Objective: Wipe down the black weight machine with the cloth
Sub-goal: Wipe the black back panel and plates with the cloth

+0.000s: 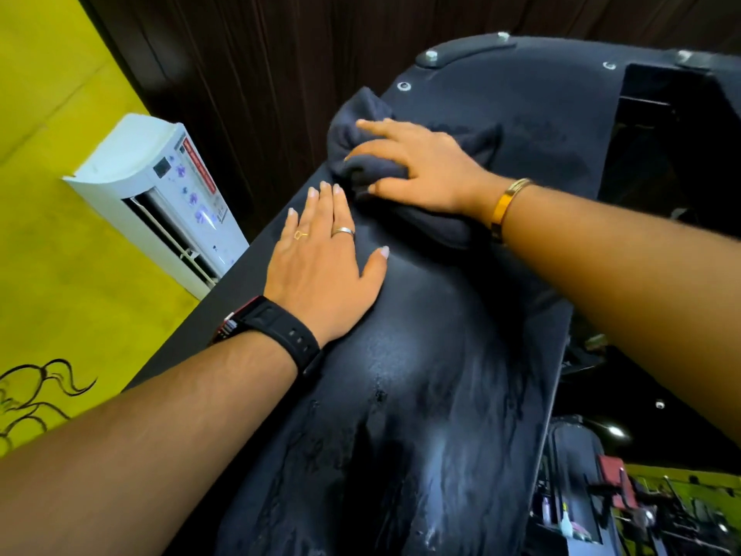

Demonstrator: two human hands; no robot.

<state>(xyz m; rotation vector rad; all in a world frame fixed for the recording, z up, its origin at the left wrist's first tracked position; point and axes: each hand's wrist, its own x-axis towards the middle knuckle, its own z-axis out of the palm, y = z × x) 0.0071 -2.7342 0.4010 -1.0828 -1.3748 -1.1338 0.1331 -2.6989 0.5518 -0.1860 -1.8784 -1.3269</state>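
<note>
Grips bunched cloth (pixel 373 172) in right hand (pixel 417 166), upper centre of frame, on top panel of black weight machine (pixel 421 395). Braces with left hand (pixel 324 262) flat, fingers together, just below-left. Looks roughly midway: wet streaks across lower panel, upper bolted end left to wipe. Notes white air conditioner (pixel 168 186), yellow wall (pixel 60 114) at left.

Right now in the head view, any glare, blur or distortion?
Head view: soft glare patches on the black weight machine beside the left hand and lower down; wide-angle bending at the frame edges; lower-right background blurred; right hand and cloth sharp.
</note>
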